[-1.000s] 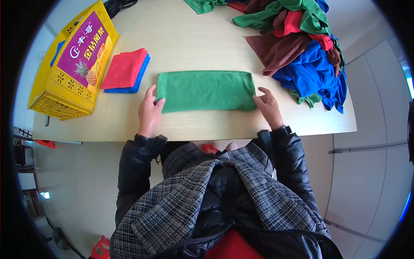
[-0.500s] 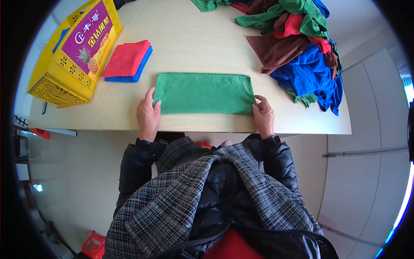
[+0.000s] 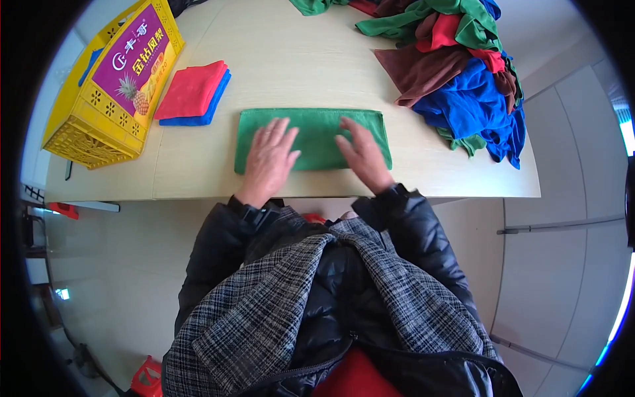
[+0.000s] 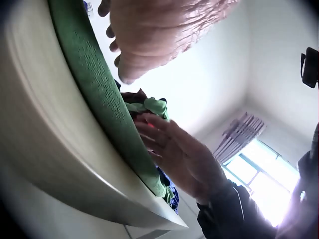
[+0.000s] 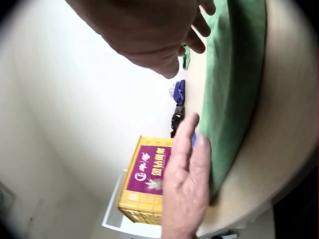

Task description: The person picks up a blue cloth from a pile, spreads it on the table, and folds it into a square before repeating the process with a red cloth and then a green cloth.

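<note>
A green cloth [image 3: 317, 142] lies as a flat rectangle near the table's front edge. Over its left part is the left hand [image 3: 270, 159], fingers spread and slightly blurred. Above the right part, the right hand [image 3: 364, 153] has its fingers extended, palm down. Both wrist views show a gap between at least part of each hand and the cloth; in the left wrist view the left hand [image 4: 159, 37] is above the green cloth [image 4: 94, 84], and in the right wrist view the right hand [image 5: 149, 35] is beside the green cloth [image 5: 232, 89]. Neither hand holds anything.
Left of the green cloth, a red folded cloth [image 3: 188, 92] lies on a blue one [image 3: 215, 106]. Beyond them stands a yellow crate [image 3: 99, 126] with a purple label. A loose heap of blue [image 3: 473, 99], brown, red and green cloths covers the table's back right.
Both hands have left the green cloth's side edges and moved inward over it, with their fingers now extended. The cloth has stayed nearly in place.
</note>
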A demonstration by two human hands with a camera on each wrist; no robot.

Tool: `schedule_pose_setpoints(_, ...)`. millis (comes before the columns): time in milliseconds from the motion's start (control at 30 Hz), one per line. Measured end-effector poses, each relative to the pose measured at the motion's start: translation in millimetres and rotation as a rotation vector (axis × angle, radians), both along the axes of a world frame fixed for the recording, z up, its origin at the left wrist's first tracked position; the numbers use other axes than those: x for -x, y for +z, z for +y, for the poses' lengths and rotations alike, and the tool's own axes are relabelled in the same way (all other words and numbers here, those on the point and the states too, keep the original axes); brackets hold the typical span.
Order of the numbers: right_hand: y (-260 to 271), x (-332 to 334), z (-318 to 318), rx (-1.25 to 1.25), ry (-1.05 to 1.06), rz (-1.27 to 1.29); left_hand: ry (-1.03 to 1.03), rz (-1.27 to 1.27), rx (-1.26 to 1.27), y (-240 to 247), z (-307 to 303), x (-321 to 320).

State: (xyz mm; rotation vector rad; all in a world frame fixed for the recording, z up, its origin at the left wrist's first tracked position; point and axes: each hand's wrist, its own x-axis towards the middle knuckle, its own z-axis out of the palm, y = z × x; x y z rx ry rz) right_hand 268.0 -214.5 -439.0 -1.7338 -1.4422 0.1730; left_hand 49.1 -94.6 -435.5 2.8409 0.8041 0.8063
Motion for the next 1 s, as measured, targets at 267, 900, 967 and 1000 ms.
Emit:
schedule_pose_setpoints(267, -27.4, -24.6, 11.7, 0.268, -0.098, -0.518, 0.058, 0.271, 0.046, -30.9, 11.8, -0.8)
schedule_pose_setpoints(900, -27.0, -51.5, -11.8, -0.076, -0.230, -0.018, 0.034, 0.168, -0.005, 7.5, -15.8, 13.8)
schedule_pose_setpoints(967, -19.9, -39.2, -6.4, -0.101, -0.183, 0.273, -0.106, 0.082, 0.185, 29.0, -34.5, 2.5)
schedule_pose_setpoints(1000, -16.0, -34.8, -5.5, -0.103, -0.186, 0.275, -0.241, -0.001, 0.383, 34.0, -47.1, -3.0)
